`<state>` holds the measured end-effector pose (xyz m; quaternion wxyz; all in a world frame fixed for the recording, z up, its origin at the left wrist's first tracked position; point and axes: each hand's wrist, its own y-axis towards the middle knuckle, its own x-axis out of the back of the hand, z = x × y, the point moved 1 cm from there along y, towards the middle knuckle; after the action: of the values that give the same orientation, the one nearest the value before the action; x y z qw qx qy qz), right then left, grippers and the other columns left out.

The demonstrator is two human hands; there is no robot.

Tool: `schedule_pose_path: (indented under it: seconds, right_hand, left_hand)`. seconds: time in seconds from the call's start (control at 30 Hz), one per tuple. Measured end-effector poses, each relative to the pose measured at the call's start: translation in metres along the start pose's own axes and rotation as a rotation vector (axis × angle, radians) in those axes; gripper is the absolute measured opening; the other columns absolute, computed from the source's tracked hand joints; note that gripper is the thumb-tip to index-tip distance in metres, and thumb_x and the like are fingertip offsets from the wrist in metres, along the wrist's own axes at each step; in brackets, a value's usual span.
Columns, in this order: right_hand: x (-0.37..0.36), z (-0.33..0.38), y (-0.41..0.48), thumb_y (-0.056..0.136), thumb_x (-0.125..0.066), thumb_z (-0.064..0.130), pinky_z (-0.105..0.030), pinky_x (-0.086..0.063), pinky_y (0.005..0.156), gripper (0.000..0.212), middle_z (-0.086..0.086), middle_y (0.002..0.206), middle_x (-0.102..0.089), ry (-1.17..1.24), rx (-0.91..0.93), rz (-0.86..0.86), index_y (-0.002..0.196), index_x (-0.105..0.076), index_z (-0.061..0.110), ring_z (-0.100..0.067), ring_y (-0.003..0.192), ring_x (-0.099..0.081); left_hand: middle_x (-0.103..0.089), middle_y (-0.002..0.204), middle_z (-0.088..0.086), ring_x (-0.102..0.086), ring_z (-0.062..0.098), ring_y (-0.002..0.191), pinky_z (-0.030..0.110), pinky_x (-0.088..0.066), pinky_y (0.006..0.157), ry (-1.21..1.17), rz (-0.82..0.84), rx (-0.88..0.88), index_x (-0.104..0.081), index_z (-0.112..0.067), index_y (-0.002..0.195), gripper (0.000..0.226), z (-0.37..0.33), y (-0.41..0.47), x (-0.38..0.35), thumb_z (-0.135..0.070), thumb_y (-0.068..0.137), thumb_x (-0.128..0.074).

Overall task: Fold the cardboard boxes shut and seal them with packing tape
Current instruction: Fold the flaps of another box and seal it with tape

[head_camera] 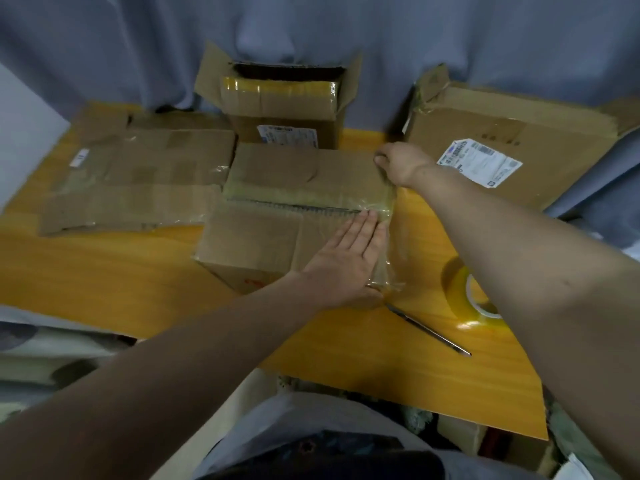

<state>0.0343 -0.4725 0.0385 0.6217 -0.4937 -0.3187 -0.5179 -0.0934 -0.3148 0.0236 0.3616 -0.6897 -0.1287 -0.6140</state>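
Your middle box (270,188), right in front of you, is folded shut and partly taped: your flat left hand (346,265) presses the tape strip (386,244) along its right edge, your right hand (398,161) pinches the far end, but the rear box (277,102) stands open

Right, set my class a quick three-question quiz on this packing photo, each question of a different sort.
1. True or false: the left hand lies flat on the middle box.
2. Multiple choice: the tape roll sits A) on the floor, B) on the table, C) on a shelf.
3. Fill in: the back box has its top ___, not sealed.

Key: 1 true; 2 B; 3 open.
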Motion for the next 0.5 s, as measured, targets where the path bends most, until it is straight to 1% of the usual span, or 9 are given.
schedule_pose_path:
  seconds: [0.17, 0.27, 0.4, 0.5]
  right_hand:
    - [0.005, 0.005, -0.004, 0.104, -0.028, 0.026, -0.034, -0.037, 0.092, 0.044, -0.025, 0.126, -0.054, 0.026, -0.032, 0.025, 0.123, -0.054, -0.005, -0.037, 0.117, -0.050]
    - [0.005, -0.004, -0.013, 0.104, -0.032, 0.025, -0.033, -0.038, 0.089, 0.040, -0.023, 0.122, -0.057, 0.071, -0.031, -0.015, 0.120, -0.056, -0.002, -0.036, 0.114, -0.051]
    - [0.005, -0.023, -0.031, 0.101, -0.040, 0.020, -0.031, -0.038, 0.090, 0.033, -0.017, 0.124, -0.059, 0.256, -0.084, -0.101, 0.121, -0.060, 0.003, -0.033, 0.115, -0.052]
    - [0.005, -0.029, -0.045, 0.101, -0.042, 0.019, -0.031, -0.039, 0.091, 0.030, -0.017, 0.122, -0.060, 0.390, -0.125, -0.148, 0.118, -0.062, 0.004, -0.032, 0.114, -0.052]
  left_hand:
    - [0.027, 0.151, 0.025, 0.025, 0.034, 0.141, 0.039, 0.016, 0.115, 0.004, 0.025, 0.003, 0.023, 0.003, 0.143, 0.100, -0.001, -0.002, 0.003, -0.063, 0.091, -0.032]
    - [0.027, 0.152, 0.024, 0.026, 0.032, 0.141, 0.038, 0.016, 0.116, -0.004, 0.024, -0.042, 0.021, 0.002, 0.144, 0.100, 0.000, -0.006, 0.007, -0.062, 0.092, -0.034]
    - [0.022, 0.154, 0.023, 0.022, 0.031, 0.143, 0.037, 0.016, 0.115, 0.105, 0.012, -0.141, 0.017, 0.001, 0.146, 0.093, -0.002, -0.016, 0.017, -0.058, 0.094, -0.033]
    - [0.019, 0.154, 0.026, 0.018, 0.034, 0.143, 0.037, 0.016, 0.112, 0.167, -0.011, -0.188, 0.014, 0.001, 0.147, 0.093, -0.006, -0.020, 0.023, -0.057, 0.094, -0.036]
